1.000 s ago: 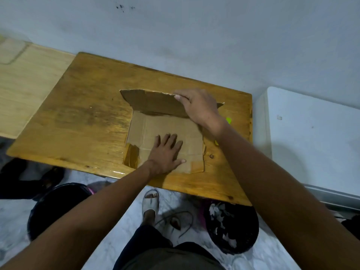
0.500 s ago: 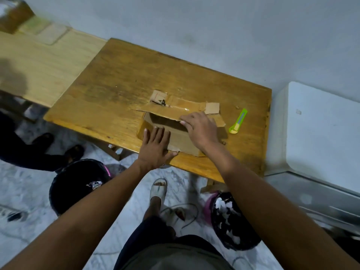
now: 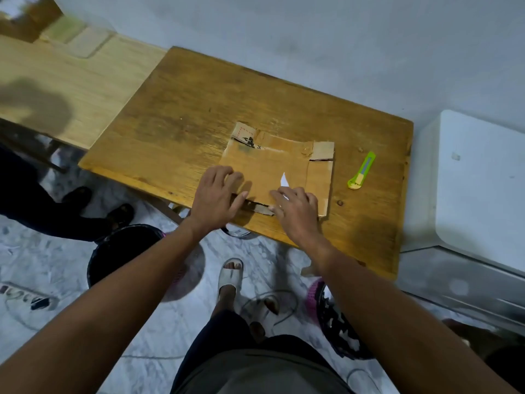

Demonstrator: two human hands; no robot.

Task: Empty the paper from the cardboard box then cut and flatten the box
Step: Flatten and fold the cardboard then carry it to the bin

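Note:
The brown cardboard box (image 3: 272,166) lies folded flat near the front edge of the wooden table (image 3: 199,109), with a small white scrap on its top. My left hand (image 3: 217,196) rests palm down on its near left corner, fingers spread. My right hand (image 3: 295,209) presses on the near edge just right of the middle, fingers apart. A thin gap between the layers shows at the near edge between my hands. A green and yellow utility knife (image 3: 361,171) lies on the table to the right of the cardboard, touched by neither hand.
A black bin (image 3: 119,251) stands on the floor under the table's front left. A pink-rimmed bin (image 3: 335,322) with white paper stands at the right. A white appliance (image 3: 477,180) adjoins the table's right side. Another person's feet (image 3: 93,206) are at left. A pale table (image 3: 56,89) continues left.
The raised flap has been folded down and the cardboard now lies flat. My right hand came from the far flap to the near edge. The view has pulled back and shifted left.

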